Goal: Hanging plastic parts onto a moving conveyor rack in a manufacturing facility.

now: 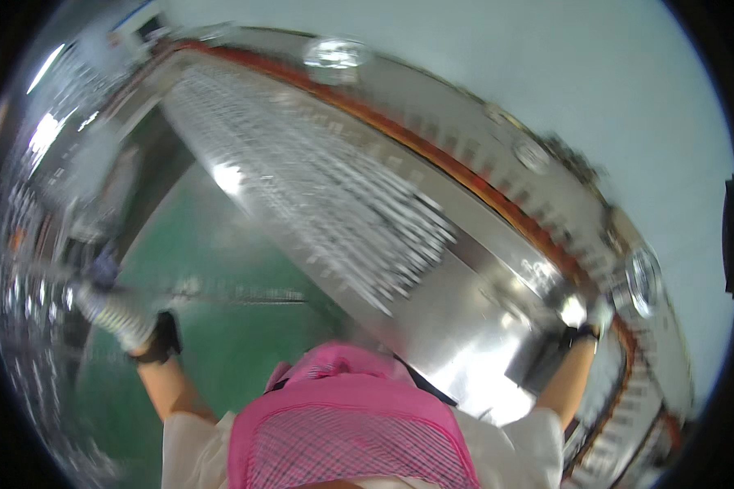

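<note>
My left hand (pixel 116 315), in a white striped glove with a dark band at the wrist, reaches out to the left. It is beside a blurred mass of shiny metal pieces (pixel 33 301); its fingers are smeared by motion. Out to the right, my right hand (pixel 599 316), gloved in white with a black wristband, is close to a round, shiny, clear-looking object (pixel 643 282). Whether it touches that object is unclear, and its fingers do not show distinctly. Many long, thin silvery strips (pixel 326 196) lie side by side on a steel worktable (pixel 440 326) ahead of me.
A red-brown rail (pixel 432 155) runs along the table's far side, with a row of small grey pieces behind it. Another round shiny object (pixel 335 55) stands farther back. Green floor (pixel 212 253) lies left of the table. A thin rod-like line (pixel 253 301) crosses above it.
</note>
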Demonstrator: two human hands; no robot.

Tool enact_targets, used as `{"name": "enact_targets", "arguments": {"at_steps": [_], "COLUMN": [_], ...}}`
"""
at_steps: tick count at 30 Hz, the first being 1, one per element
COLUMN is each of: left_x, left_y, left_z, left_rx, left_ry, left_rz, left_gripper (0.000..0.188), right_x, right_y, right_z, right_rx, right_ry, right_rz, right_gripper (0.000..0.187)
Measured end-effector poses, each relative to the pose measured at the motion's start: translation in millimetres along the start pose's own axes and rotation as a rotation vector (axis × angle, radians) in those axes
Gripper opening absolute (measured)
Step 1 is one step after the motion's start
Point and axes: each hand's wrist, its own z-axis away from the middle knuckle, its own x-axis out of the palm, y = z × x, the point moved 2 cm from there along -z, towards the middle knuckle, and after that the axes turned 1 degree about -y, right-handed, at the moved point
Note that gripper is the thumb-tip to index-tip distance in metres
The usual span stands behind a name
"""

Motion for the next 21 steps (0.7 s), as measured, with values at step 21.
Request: {"name": "enact_targets", "arguments": {"at_steps": [21], "left_x": [-48.5], "left_y": [-2.4], "left_z": [-43.2], "left_rx": [-0.343], "left_ry": [-0.327], "left_rz": [0.645], "left_gripper": [0.075], "right_x": [-360.1], "right_y": [-629.1], "right_z": [612.3], "right_rx": [-0.479], "right_ry": [-1.888], "right_rz": [-1.469], "right_gripper": [0.038]}}
